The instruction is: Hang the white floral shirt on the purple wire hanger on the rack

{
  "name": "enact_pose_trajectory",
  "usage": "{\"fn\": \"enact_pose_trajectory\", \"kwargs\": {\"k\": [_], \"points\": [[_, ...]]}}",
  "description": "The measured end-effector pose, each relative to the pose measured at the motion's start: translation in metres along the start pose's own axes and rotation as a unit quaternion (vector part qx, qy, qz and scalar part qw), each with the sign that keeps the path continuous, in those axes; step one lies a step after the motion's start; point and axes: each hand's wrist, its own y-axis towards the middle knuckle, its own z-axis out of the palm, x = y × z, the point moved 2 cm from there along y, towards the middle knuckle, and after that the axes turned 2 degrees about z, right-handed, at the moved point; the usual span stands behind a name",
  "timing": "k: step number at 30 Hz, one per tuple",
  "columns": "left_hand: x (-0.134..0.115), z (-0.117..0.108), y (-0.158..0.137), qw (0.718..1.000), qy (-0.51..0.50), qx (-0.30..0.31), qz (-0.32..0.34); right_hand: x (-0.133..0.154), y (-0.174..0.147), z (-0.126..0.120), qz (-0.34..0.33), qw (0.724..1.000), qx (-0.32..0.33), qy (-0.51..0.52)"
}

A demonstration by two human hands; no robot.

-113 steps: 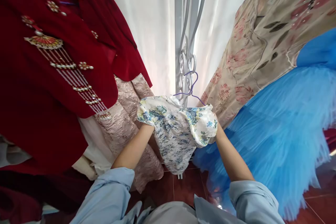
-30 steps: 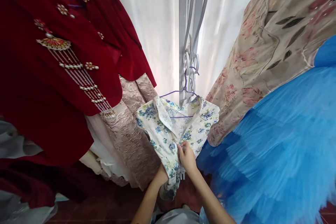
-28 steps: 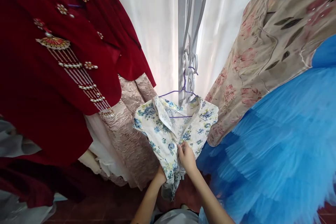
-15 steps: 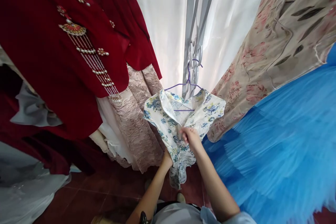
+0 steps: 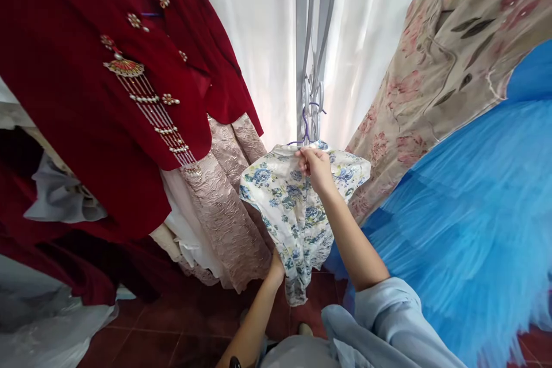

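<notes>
White cloth blouse with blue and yellow flowers [image 5: 276,190]: hung mid-scene on a thin purple hanger [image 5: 306,131], before the lower part of a grey scrolled metal stand [image 5: 304,23]; its shoulders are spread past both sides of the hanger, its lower part is gathered narrow, and its hem is held clear of the red tiled floor [image 5: 150,345].
Purple hook: seen against the stand's scrolls; whether it is caught there cannot be told, though support from above seems likely, as neither hand is set beneath it.
Right hand [image 5: 318,171]: raised to the blouse's neck edge, just below the hanger; the collar cloth appears to be pinched between thumb and forefinger, the other fingers [image 5: 304,155] being curled in, probably so that the neckline is kept together.
Left hand [image 5: 277,265]: brought in low at the blouse's left edge and mostly covered by cloth; how its fingers are set cannot be told; the fabric is perhaps backed by it against swinging.
Left side: a dark red velvet jacket with beaded trim [image 5: 129,144] is hung over a pale pink brocade skirt [image 5: 228,207], presumably as a set.
Right side: a beige garment with pink flowers [image 5: 409,86] is hung beside a bright blue tulle dress [image 5: 452,213].
</notes>
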Motion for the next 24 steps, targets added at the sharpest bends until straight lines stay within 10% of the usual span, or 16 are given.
{"fn": "enact_pose_trajectory", "kwargs": {"k": [3, 6, 11, 17, 24], "points": [[-0.061, -0.032, 0.019, 0.975, 0.007, -0.163, 0.149, -0.009, -0.009, -0.005, -0.011, 1.0, 0.008, -0.018], [-0.162, -0.035, 0.026, 0.871, 0.065, -0.259, 0.412, -0.013, -0.014, -0.006, -0.044, 0.999, 0.008, -0.03], [-0.298, 0.055, 0.018, 0.733, 0.284, 0.105, 0.61, -0.017, -0.017, -0.003, -0.081, 0.994, -0.007, -0.066], [-0.329, 0.127, 0.027, 0.608, 0.486, 0.267, 0.569, -0.019, -0.018, -0.01, -0.111, 0.986, -0.038, -0.114], [-0.331, 0.13, 0.042, 0.607, 0.412, 0.228, 0.64, -0.075, -0.016, -0.029, -0.067, 0.974, -0.107, -0.187]]}}
